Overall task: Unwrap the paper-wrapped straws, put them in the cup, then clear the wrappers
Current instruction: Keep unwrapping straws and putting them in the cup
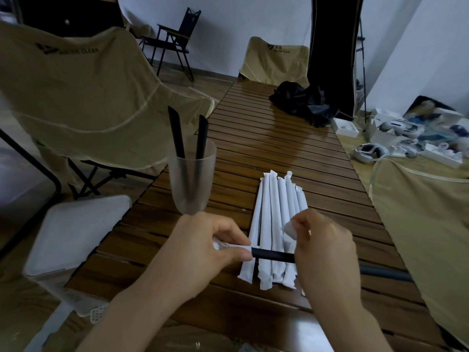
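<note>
Left hand (203, 247) pinching wrapper (228, 246) | right hand (322, 247) gripping black straw (274, 255), paper scrap (289, 228) | pull straight apart | cup (191, 174) beside pile (279, 224)

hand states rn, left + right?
Left hand: closed, pinching the paper wrapper still on the black straw.
Right hand: closed on the straw's bared end, with a torn wrapper scrap in its fingers.
</note>
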Demonstrator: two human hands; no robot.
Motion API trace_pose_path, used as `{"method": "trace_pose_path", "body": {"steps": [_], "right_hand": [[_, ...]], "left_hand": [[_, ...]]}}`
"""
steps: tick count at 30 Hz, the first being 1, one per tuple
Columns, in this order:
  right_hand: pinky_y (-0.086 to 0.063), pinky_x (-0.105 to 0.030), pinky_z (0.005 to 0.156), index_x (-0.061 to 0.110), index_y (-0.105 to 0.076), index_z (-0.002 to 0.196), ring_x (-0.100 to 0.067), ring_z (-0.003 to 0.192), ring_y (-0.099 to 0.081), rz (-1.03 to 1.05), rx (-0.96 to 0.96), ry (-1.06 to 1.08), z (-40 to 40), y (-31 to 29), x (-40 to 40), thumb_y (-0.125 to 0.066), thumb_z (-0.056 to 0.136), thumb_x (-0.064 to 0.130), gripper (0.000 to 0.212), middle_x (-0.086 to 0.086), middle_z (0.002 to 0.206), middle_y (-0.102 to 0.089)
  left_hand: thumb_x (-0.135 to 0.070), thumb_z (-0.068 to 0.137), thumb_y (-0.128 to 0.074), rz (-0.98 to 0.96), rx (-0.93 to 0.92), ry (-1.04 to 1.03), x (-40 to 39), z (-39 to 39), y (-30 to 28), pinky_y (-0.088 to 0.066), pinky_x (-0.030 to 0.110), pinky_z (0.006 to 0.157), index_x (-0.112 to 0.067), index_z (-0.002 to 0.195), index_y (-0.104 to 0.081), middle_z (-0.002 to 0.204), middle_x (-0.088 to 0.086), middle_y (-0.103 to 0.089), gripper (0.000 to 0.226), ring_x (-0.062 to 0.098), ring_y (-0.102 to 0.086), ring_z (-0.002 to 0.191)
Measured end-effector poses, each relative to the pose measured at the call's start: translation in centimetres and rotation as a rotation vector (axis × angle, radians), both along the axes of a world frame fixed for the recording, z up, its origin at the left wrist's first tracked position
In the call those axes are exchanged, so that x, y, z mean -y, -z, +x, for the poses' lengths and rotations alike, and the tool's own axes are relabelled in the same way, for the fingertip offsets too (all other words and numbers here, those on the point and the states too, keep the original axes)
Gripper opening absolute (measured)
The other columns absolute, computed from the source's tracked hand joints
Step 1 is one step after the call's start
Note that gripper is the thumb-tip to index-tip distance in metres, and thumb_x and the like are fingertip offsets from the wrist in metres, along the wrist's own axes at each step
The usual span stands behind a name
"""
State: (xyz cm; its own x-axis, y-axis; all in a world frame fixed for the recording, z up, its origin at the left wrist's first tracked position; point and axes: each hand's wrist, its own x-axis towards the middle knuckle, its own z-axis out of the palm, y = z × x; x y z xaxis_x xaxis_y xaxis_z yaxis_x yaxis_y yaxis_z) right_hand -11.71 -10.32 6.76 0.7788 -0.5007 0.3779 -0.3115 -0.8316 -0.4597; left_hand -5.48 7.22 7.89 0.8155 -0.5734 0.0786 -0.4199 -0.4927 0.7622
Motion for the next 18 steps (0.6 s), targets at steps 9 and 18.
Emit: {"method": "trace_pose_path", "body": {"steps": [9,18], "right_hand": [[-0.027,-0.025,0.05,0.016,-0.064,0.096,-0.014,0.06,-0.047,-0.096,-0.088,0.077,-0.5,0.2,1.3,-0.049,0.097,0.024,0.018,-0.001,0.085,-0.059],[-0.045,-0.011,0.056,0.038,-0.071,0.094,0.011,0.057,-0.05,-0.081,-0.091,-0.423,-0.3,-0.5,0.5,-0.049,0.085,0.058,0.031,0.021,0.079,-0.068]], "left_hand": [[-0.045,0.083,-0.066,0.075,0.02,-0.014,-0.2,0.5,1.3,-0.034,0.002,0.063,-0.043,0.09,-0.065,0.089,-0.027,-0.063,0.008,-0.016,-0.054,0.091],[-0.036,0.085,-0.065,0.066,-0.016,-0.047,-1.6,1.6,1.2,-0.046,0.015,0.081,-0.04,0.094,-0.068,0.09,-0.023,-0.066,0.01,-0.009,-0.059,0.091]]}}
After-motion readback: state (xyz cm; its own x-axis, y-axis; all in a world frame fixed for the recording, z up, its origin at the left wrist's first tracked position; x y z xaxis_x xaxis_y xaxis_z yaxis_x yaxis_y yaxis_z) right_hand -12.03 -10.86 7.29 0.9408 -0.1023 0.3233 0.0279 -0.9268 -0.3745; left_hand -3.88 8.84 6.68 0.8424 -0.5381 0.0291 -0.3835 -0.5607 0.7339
